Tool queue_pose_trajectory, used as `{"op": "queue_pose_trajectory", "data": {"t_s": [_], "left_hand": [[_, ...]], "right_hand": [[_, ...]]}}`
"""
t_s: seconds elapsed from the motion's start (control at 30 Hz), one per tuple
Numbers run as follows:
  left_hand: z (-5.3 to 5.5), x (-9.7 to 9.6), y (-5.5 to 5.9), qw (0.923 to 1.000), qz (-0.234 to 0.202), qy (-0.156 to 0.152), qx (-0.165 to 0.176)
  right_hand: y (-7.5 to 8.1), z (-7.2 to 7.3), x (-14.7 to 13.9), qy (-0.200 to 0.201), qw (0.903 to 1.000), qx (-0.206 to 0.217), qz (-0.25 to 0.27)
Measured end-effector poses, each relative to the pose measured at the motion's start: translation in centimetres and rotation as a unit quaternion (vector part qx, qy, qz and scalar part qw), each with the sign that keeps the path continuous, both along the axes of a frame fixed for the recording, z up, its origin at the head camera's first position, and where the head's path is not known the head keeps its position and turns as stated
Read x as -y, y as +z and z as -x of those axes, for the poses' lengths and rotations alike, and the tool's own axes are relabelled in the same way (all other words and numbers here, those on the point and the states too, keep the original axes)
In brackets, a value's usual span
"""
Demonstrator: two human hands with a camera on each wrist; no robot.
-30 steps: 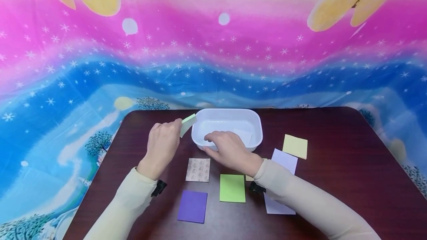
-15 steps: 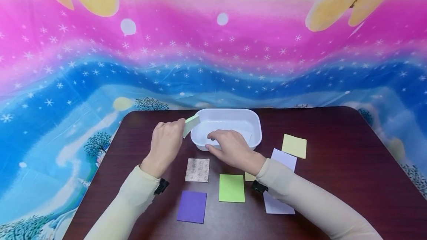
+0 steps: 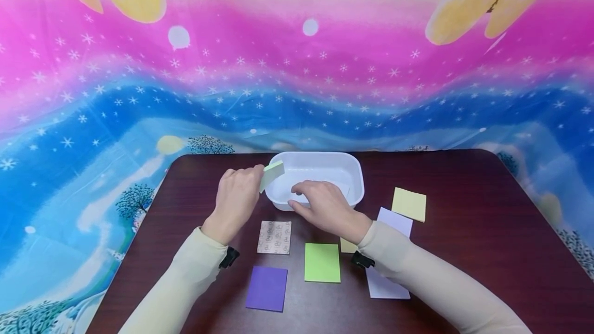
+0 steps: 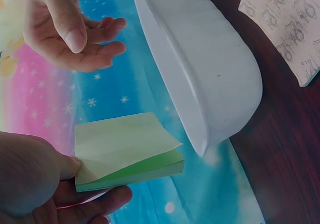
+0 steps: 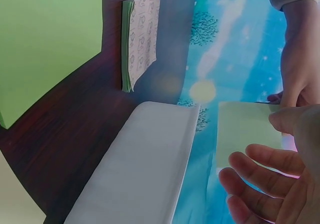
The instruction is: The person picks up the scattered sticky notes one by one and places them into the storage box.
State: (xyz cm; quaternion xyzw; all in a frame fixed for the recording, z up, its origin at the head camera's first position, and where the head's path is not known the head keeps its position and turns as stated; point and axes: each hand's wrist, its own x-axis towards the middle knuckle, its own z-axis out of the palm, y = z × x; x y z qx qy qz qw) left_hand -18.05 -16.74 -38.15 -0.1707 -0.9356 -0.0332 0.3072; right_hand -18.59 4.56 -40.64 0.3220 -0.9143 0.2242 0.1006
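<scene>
biggest thing here is the printed cloth backdrop (image 3: 297, 81), softly rippled, pink over blue with white snowflakes, filling the upper half of the head frame. below it, the dark reddish wood table (image 3: 473, 231), grained, faintly glossy, its corners rounded. centre frame sits the white tub (image 3: 320, 161), smooth, an oblong with rounded ends, its long axis across the picture and near the table's far edge.

now the hands! the right hand (image 3: 325, 207) bends loosely at the tub's near rim, fingers relaxed, holding nothing. the left hand (image 3: 236, 197), left of the tub, pinches the pale green pad (image 3: 273, 173) between thumb and fingers, up in the air.

lower middle, flat squares of paper: the lime pad (image 3: 322, 263), the purple pad (image 3: 266, 288) and the patterned pad (image 3: 274, 237), its printed face over green edges. the yellow pad (image 3: 409, 204) lies at middle right.

back to the pale green pad: a squarish block, top leaf lifting at one side. its free end points right and a little up, across the tub's left rim in the head view; the left wrist view shows a gap to the tub. dark wood runs from the purple pad to the table's left edge.
</scene>
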Motion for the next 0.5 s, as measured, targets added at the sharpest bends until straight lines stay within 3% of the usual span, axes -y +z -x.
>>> {"op": "queue_pose_trajectory", "data": {"t_s": [0.5], "left_hand": [[0.51, -0.48, -0.62, 0.9996, -0.01, -0.016, 0.022]], "right_hand": [[-0.26, 0.14, -0.59, -0.009, 0.9999, 0.006, 0.007]]}}
